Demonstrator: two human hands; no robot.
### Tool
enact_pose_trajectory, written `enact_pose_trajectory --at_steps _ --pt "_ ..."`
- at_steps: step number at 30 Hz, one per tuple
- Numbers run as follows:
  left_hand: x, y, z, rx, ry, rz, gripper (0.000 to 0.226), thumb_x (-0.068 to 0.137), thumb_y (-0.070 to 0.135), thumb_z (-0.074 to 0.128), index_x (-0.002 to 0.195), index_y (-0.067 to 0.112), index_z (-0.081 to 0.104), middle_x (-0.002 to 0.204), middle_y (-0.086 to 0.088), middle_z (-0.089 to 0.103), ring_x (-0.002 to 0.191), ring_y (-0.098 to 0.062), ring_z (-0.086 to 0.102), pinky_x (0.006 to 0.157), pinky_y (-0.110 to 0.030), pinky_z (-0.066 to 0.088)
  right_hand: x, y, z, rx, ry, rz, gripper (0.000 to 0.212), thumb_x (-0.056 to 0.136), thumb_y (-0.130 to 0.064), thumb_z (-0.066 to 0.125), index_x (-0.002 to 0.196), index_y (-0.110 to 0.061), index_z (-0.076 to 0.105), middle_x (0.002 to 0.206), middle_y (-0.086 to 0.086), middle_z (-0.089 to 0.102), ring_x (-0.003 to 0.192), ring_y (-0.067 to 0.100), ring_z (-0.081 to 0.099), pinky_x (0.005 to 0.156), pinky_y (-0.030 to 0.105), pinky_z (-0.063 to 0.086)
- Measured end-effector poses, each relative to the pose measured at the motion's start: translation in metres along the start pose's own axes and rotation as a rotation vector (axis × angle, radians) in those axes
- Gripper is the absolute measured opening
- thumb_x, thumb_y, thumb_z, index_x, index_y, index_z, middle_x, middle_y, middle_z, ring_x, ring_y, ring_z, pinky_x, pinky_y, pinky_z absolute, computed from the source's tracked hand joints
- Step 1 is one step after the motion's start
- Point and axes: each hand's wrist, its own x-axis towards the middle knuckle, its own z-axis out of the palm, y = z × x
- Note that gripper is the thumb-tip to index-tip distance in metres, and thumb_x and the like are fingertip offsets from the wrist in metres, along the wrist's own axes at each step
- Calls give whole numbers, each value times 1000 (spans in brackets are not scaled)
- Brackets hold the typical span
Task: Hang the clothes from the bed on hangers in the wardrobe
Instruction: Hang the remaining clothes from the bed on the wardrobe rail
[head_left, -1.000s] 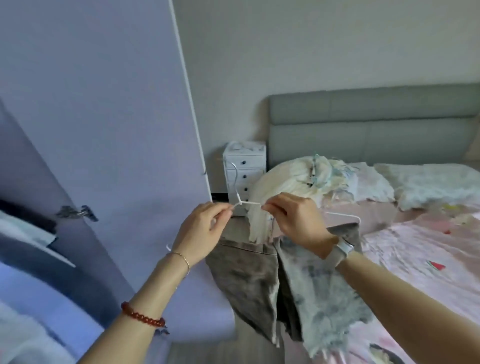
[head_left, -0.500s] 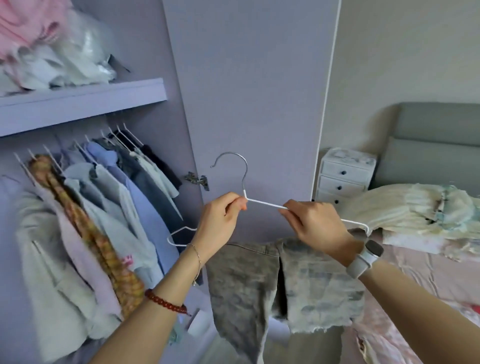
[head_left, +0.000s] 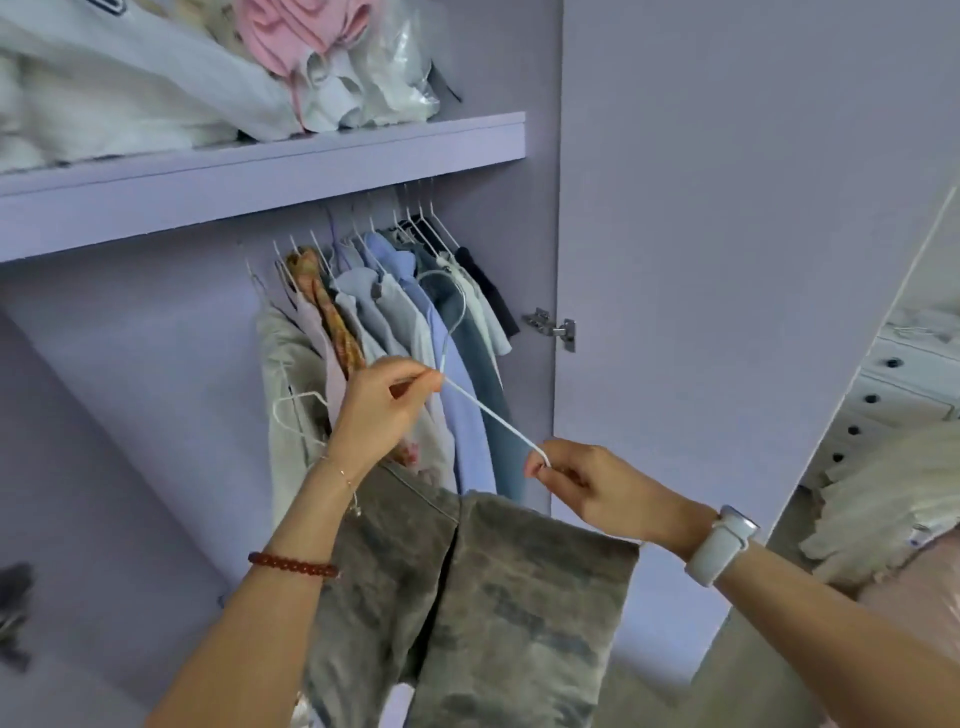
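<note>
- Since half a second ago the view has swung left, so the open wardrobe (head_left: 156, 364) now fills most of the picture and the bed is reduced to a sliver at the right edge.
- Both hands have carried the white wire hanger (head_left: 488, 410) up in front of the hanging clothes (head_left: 395, 322); its hook now overlaps the blue shirts, though whether it touches them or the rail cannot be told.
- Left hand (head_left: 379, 410): thumb and forefinger pinch the hanger at the base of its neck, the other fingers curled beneath; a gold chain and a red bead bracelet (head_left: 293, 565) sit on that arm.
- Right hand (head_left: 597, 488): fingertips pinch the hanger's right shoulder bend, the remaining fingers folded into the palm; a white watch (head_left: 722, 545) is on the wrist.
- Grey washed denim garment (head_left: 467, 597) hangs draped over the hanger's lower bar, which is hidden behind the hands and cloth; its lower part is cut off by the frame's bottom edge.
- Hanger's left shoulder (head_left: 296, 415) shows as a thin loop behind the left wrist.
- Rail itself is hidden under the shelf (head_left: 260, 171), which carries piled white and pink textiles, cropped at the top.
- Door (head_left: 727, 260) stands open, with a hinge (head_left: 553, 328) on its inner edge.
- Right of the door, a white drawer unit (head_left: 898, 384) and pale crumpled clothes (head_left: 883, 509) on the bed are only partly visible.
</note>
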Motion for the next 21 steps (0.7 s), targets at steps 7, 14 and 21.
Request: enact_pose_trajectory --at_steps 7,14,21 --pt "-15 -81 -105 75 347 -164 15 86 9 62 80 22 63 83 9 59 93 -10 50 86 -18 38 115 -78 67 194 -116 -211 23 93 -11 44 80 -24 58 69 -16 53 66 -1 51 70 16 38" --pt "-3 -109 -188 423 798 -206 37 85 29 53 115 8 58 121 -16 50 116 -27 41 97 -17 22 193 -123 148 276 -111 -132 23 94 -7 40 97 -5 62 86 3 61 78 8 53 71 10 37" --pt "38 -110 -224 986 890 67 49 82 21 55 131 14 48 141 -19 37 133 -34 24 106 -48 21 271 -158 186 359 96 -43 27 89 0 40 101 -6 63 102 13 66 96 26 59 81 22 42"
